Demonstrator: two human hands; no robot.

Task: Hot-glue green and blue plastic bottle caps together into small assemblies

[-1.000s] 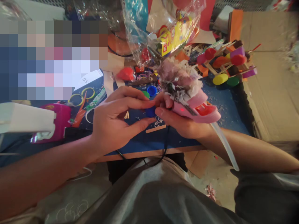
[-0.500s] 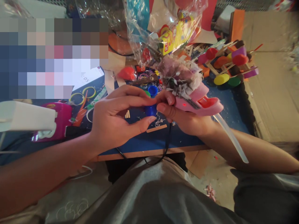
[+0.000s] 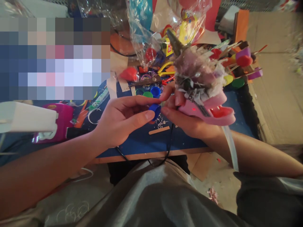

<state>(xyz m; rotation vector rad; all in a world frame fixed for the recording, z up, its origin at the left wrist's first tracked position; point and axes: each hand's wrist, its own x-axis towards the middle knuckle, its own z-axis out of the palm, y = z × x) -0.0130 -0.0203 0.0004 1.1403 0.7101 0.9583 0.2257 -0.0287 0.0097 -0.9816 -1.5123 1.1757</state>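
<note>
My left hand pinches a blue bottle cap between thumb and fingers, its open side tilted towards my right hand. My right hand is wrapped around a pink glue gun with a small red light. A clear glue stick hangs from it, and a black cord runs down below. Shredded fluff and a dark tip cover the gun's upper part. Fingertips of both hands nearly meet at the cap; whether they touch is unclear. Just beyond lie another blue cap and a green cap.
A wooden stick and white shreds lie on the blue tabletop. A magenta box and white charger stand left. Plastic bags and scissors are behind. Stick models with coloured caps sit at right.
My right hand has moved slightly right with the glue gun, tilting it so its dark tip shows. My left hand has turned the blue cap, its thumb now pressing on it.
</note>
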